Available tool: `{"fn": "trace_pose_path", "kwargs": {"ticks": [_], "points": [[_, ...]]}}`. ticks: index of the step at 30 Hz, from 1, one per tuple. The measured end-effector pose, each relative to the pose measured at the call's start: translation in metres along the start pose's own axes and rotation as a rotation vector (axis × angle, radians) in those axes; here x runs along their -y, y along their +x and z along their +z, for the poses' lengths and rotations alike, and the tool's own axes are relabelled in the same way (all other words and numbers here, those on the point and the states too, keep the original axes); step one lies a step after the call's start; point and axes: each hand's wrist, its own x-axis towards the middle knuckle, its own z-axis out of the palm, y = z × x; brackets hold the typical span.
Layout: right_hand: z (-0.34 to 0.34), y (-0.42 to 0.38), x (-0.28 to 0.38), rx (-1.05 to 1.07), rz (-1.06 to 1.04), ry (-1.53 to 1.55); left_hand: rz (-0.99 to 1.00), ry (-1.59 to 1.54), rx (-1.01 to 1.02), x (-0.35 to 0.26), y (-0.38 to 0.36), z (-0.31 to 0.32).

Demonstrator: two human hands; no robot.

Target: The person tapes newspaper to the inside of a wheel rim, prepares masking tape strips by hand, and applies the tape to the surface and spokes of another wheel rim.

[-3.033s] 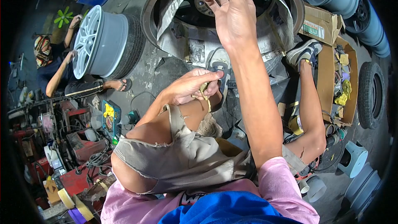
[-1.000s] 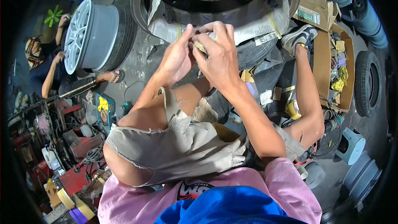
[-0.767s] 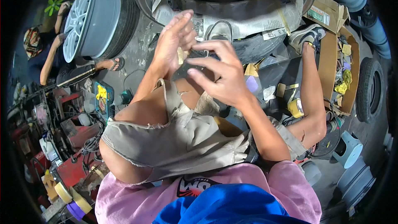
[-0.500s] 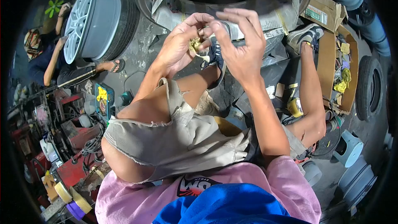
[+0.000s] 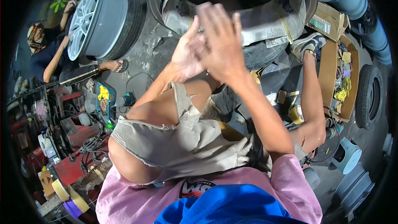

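My left hand (image 5: 187,58) is raised with its palm turned inward and its thumb stretched up. Across it lies my right hand (image 5: 223,45), flat with straight fingers and smeared by motion. The right hand covers most of the left fingers, and anything between the palms is hidden. Just beyond both hands is a large dark wheel rim (image 5: 310,4). Newspaper sheets (image 5: 265,29) are fixed around its inside, and a tire (image 5: 265,54) shows beneath it.
At left, another person (image 5: 49,58) holds a silver alloy wheel (image 5: 107,25). Red machines and cables (image 5: 78,157) crowd the lower left. To the right are a cardboard box (image 5: 352,79) of scraps, a small tire (image 5: 369,97), a pale blue stool (image 5: 348,155) and a tape roll (image 5: 296,114).
My right hand has come left and over my left hand, palms together. The crumpled yellowish tape that was in my left fingers no longer shows. The view has shifted slightly.
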Motion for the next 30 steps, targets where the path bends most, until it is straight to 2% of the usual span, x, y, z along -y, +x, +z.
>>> {"fn": "trace_pose_path", "kwargs": {"ticks": [1, 3, 5, 6, 7, 9, 11, 13, 15, 17, 18, 20, 21, 23, 25, 27, 29, 30], "points": [[0.000, 0.007, -0.014, -0.060, 0.085, 0.035, -0.090, -0.024, -0.085, -0.008, -0.005, 0.015], [-0.008, 0.021, -0.032, -0.160, 0.144, 0.057, -0.203, 0.005, 0.002, -0.005, -0.001, 0.008], [-0.007, 0.032, -0.027, -0.185, 0.126, 0.050, -0.194, -0.012, -0.107, 0.007, 0.002, 0.013], [-0.005, 0.038, -0.012, -0.116, 0.047, 0.121, -0.172, -0.046, 0.077, 0.009, 0.007, 0.004], [-0.001, 0.041, 0.003, -0.048, -0.029, 0.190, -0.036, -0.085, 0.149, 0.014, 0.008, -0.007], [0.015, 0.033, 0.021, -0.041, -0.105, 0.157, 0.015, -0.070, 0.069, 0.011, 0.009, -0.023], [0.015, 0.014, 0.035, 0.000, -0.066, 0.365, 0.073, -0.079, 0.038, 0.011, 0.002, -0.029], [0.014, -0.007, 0.041, 0.018, -0.113, 0.332, 0.129, -0.137, -0.063, 0.014, -0.017, -0.035], [0.008, -0.018, 0.041, 0.072, -0.061, 0.491, 0.172, -0.197, -0.153, 0.015, -0.034, -0.043], [-0.010, -0.023, 0.034, 0.029, -0.076, 0.423, 0.188, -0.218, -0.170, 0.005, -0.042, -0.066], [-0.020, -0.025, 0.029, 0.016, -0.046, 0.387, -0.064, 0.390, -0.393, -0.007, -0.048, -0.091], [-0.039, -0.030, 0.017, -0.046, 0.031, 0.309, -0.131, 1.313, -0.456, -0.025, -0.058, -0.137], [-0.047, -0.039, 0.006, -0.059, 0.062, 0.268, 0.052, 1.605, -0.299, -0.028, -0.073, -0.156], [-0.064, -0.063, -0.019, -0.003, 0.180, 0.302, -0.022, 2.255, -0.437, -0.058, -0.099, -0.188], [-0.084, -0.094, -0.042, 0.090, 0.253, 0.254, 0.244, 2.093, -0.497, -0.111, -0.100, -0.139], [-0.092, -0.131, -0.056, 0.107, 0.317, 0.250, 0.323, 2.019, -0.775, -0.167, -0.080, -0.118], [-0.093, -0.160, -0.061, 0.220, 0.546, 0.349, 0.637, 2.032, -0.706, -0.219, -0.043, -0.075], [-0.087, -0.172, -0.063, 0.213, 0.542, 0.353, 0.693, 2.114, -0.649, -0.245, -0.019, -0.051]]}}
